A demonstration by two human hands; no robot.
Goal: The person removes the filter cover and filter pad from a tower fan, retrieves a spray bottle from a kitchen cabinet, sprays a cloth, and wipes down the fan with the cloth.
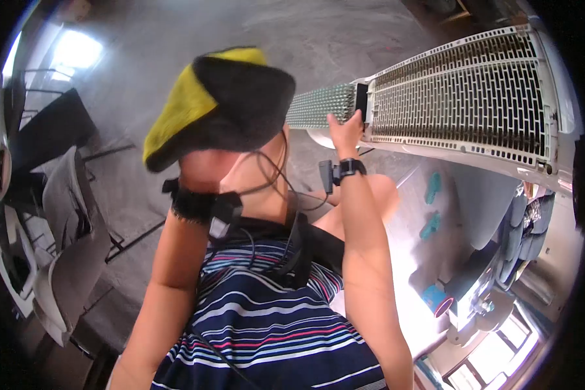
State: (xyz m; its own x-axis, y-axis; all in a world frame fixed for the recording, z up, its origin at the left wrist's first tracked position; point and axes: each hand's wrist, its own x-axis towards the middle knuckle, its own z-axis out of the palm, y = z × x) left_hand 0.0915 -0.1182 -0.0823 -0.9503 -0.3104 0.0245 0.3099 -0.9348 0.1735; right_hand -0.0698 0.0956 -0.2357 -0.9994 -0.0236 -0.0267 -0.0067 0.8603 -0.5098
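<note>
My left hand [201, 161] is mostly covered by a black-and-yellow cloth [240, 97], which is held up in front of me and slightly blurred; the fingers are hidden beneath it. My right hand [348, 133] grips the edge of a long appliance at a black end piece [361, 104], thumb and a finger showing. To the left of that piece runs a section with a green-grey mesh [325, 105], partly behind the cloth. On the other side is a white frame with a slotted grille [461, 94], dark behind its openings. The cloth appears apart from the grille.
Grey chairs [68, 247] stand on the left. Teal slippers [432, 188] lie on the grey floor [344, 32] at right, near a blue-and-red container [437, 300]. Cables [266, 172] hang between my wrist-worn devices and my body. Hanging clothes [530, 227] are at far right.
</note>
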